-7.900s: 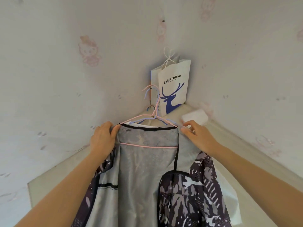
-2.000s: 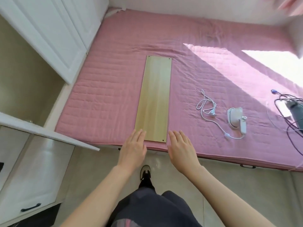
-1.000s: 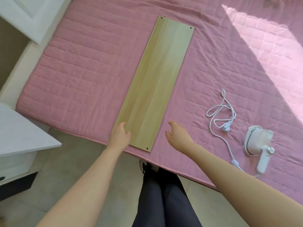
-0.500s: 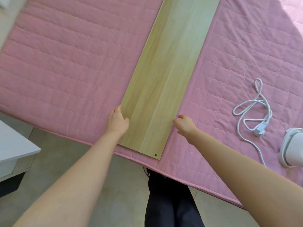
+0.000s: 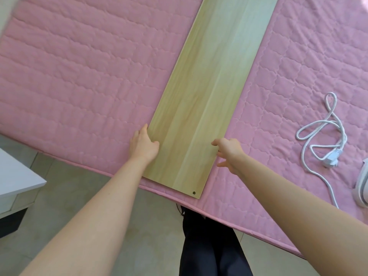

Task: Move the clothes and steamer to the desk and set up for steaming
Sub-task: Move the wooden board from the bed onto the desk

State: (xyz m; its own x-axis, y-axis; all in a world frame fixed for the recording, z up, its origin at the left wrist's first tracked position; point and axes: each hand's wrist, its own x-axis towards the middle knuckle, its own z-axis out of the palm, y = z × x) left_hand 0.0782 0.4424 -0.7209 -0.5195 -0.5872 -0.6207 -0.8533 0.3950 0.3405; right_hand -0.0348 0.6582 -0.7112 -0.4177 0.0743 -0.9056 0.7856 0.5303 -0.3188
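Observation:
A long pale wooden board [image 5: 209, 86] lies flat on the pink quilted mattress [image 5: 79, 76], its near end at the mattress edge. My left hand [image 5: 143, 146] grips the board's left edge, thumb on top. My right hand [image 5: 229, 152] is at the board's right edge, thumb resting on the wood and fingers spread on the quilt. The white steamer [image 5: 361, 188] lies on the mattress at the far right, mostly cut off by the frame. Its white cord [image 5: 326, 136] lies looped beside it. No clothes are in view.
A white furniture top [image 5: 16, 176] juts in at the left over the tiled floor [image 5: 79, 196]. My dark-trousered legs [image 5: 209, 246] stand against the mattress edge below the board.
I turned from the jacket on hangers to the bed and leaned in. Both hands moved from the board's near end to its long edges; the left closed on the left edge.

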